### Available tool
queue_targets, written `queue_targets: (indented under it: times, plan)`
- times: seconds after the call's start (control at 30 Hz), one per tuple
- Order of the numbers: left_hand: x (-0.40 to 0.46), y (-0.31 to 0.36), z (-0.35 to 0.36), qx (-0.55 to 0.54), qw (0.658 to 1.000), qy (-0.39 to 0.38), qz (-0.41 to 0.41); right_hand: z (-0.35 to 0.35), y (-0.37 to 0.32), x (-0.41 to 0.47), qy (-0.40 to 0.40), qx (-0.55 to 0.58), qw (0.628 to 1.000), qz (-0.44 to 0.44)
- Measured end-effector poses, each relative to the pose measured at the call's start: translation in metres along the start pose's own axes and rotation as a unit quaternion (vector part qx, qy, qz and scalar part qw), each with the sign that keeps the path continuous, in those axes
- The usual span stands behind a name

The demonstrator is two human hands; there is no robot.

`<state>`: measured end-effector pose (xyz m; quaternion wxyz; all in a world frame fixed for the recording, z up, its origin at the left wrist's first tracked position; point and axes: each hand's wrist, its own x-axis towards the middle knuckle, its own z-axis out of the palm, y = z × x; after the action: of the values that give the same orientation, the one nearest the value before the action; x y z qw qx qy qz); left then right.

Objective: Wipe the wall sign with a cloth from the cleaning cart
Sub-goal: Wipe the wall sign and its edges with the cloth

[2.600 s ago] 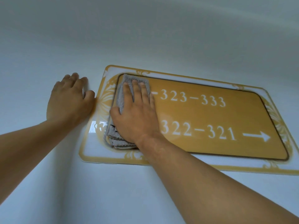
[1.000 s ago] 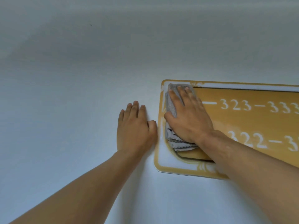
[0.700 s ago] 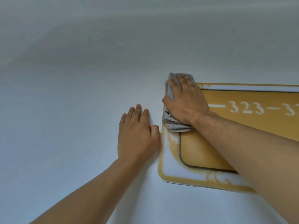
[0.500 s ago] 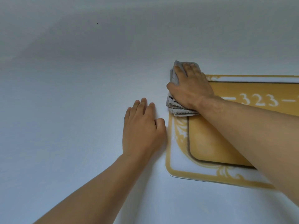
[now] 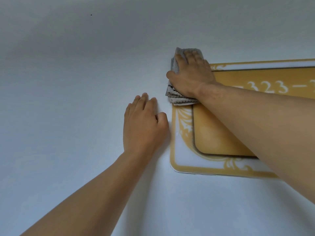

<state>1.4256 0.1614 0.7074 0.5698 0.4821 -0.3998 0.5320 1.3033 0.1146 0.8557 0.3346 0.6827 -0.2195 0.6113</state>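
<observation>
Grey cloth [image 5: 177,65] under flat right hand [image 5: 192,77], left hand [image 5: 144,126] flat on wall [image 5: 68,99]

Setting: interior of numbered-room building, hotel or office type. Evidence: gold directional sign [image 5: 213,133] reading "323", just right of left hand [image 5: 144,126], beneath right hand [image 5: 190,77]; plain white wall [image 5: 68,99].

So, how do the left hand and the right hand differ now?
The left hand rests bare on the wall beside the sign; the right hand presses a grey cloth on the sign's corner. The right hand is higher than the left hand. Both lie flat.
</observation>
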Motion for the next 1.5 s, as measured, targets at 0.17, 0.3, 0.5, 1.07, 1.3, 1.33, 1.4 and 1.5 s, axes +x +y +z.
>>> queue_targets:
  times: [0.17, 0.3, 0.5, 1.07, 1.3, 1.33, 1.4, 1.5]
  plan:
    - [0.0, -0.002, 0.001, 0.002, 1.0, 0.005, -0.001, 0.0, -0.004, -0.01, 0.001, 0.0, 1.0, 0.006]
    - [-0.003, -0.002, 0.0, -0.011, 1.0, 0.011, 0.0, 0.001, -0.008, -0.022, 0.0, 0.002, 1.0, 0.007]
    - [-0.01, -0.001, -0.004, -0.008, 1.0, 0.007, -0.002, 0.003, -0.011, -0.044, 0.002, 0.01, 1.0, -0.012]
    - [-0.054, -0.013, -0.023, 0.042, 0.998, -0.047, 0.01, 0.005, -0.025, -0.122, 0.01, 0.033, 0.998, -0.06]
    - [-0.082, -0.021, -0.035, 0.095, 0.991, -0.085, 0.043, 0.005, -0.03, -0.161, 0.012, 0.036, 0.997, -0.067]
    - [-0.088, -0.023, -0.038, 0.105, 0.989, -0.095, 0.051, 0.005, -0.029, -0.166, 0.011, 0.032, 0.997, -0.068]
    - [-0.099, -0.026, -0.044, 0.12, 0.983, -0.119, 0.066, 0.005, -0.029, -0.174, 0.01, 0.026, 0.997, -0.067]
    - [-0.115, -0.031, -0.052, 0.134, 0.976, -0.149, 0.086, 0.005, -0.029, -0.186, 0.01, 0.024, 0.998, -0.066]
